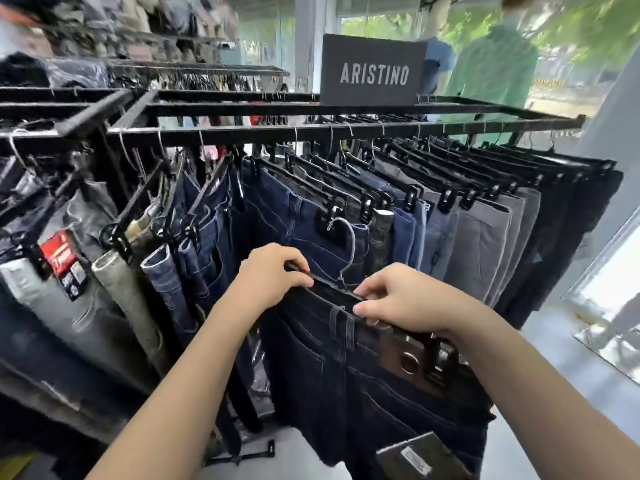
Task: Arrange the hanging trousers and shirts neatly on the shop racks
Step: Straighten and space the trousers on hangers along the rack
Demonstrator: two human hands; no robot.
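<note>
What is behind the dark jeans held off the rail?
Navy jeans hanging on the rack; their lower part is covered by the held jeans, left hand and right hand.

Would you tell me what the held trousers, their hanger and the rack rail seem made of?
Trousers: dark indigo denim, by the contrast stitching and belt loop. Hanger: matte black bar, probably plastic, with silvery wire hook, likely metal. Rack rail: square black bar, probably painted metal.

Background shelves [104,26] blurred; held jeans [346,393] cut off below; red tag [64,258] print unreadable.
</note>
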